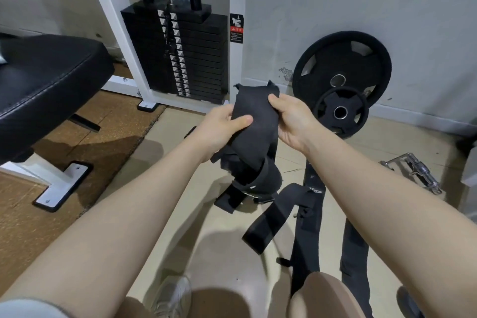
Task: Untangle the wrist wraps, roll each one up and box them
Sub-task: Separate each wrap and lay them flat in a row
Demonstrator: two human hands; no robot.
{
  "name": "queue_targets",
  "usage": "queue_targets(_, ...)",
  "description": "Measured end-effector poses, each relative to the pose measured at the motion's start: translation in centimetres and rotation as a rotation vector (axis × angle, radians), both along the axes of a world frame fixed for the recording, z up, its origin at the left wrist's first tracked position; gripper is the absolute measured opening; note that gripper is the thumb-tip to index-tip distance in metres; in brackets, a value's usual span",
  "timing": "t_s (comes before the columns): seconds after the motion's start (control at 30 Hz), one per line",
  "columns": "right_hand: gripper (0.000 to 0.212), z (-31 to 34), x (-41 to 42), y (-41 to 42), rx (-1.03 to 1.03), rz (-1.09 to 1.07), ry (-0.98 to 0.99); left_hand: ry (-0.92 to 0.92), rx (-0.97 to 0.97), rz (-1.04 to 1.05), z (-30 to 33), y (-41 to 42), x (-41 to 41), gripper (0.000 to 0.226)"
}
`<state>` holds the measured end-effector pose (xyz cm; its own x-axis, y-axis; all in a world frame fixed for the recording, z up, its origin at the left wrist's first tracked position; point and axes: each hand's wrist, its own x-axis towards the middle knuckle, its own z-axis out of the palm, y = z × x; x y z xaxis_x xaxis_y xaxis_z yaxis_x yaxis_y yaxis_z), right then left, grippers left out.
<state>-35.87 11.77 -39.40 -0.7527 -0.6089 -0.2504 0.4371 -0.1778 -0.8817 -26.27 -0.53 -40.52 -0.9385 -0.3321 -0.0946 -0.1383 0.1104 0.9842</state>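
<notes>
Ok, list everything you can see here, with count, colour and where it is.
Held wrap: one, black, pinched between both hands, tail hanging into a tangle.
Loose wraps: several, black, on the floor below the hands; exact count unclear.
Weight plates: two, black, leaning on the wall, right.
Weight stack: one, black, in a white frame.
Bench: one, black pad, left.
Metal handle: one, silver, floor, far right.
Box: none visible.
Left hand: grips the wrap.
Right hand: grips the wrap.
</notes>
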Motion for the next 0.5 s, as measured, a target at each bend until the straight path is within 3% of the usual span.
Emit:
queue_targets(0.13,0.036,-1.9,0.4,1.0,0.459,-0.119,0.444,0.119,0.196,0.295,0.9,1.1,-0.9,0.013)
queue_targets(0.2,0.034,-2.7,1.2,2.0,0.49,-0.132,0.672,0.148,0.337,0.411,1.0,0.9,-1.2,0.013)
queue_targets(0.33,0.047,-4.5,1.6,3.2,0.672,0.206,0.938,0.156,0.569,0.548,1.3,0.1,-1.2,0.008)
queue_targets(0.4,0.044,-5.2,1.4,3.2,0.774,0.221,0.998,0.141,0.664,0.548,1.2,0.1,-1.1,0.007)
queue_targets(0.5,0.051,-5.4,1.9,3.0,0.707,0.208,0.912,0.123,0.747,0.527,1.0,0.3,-0.7,0.02)
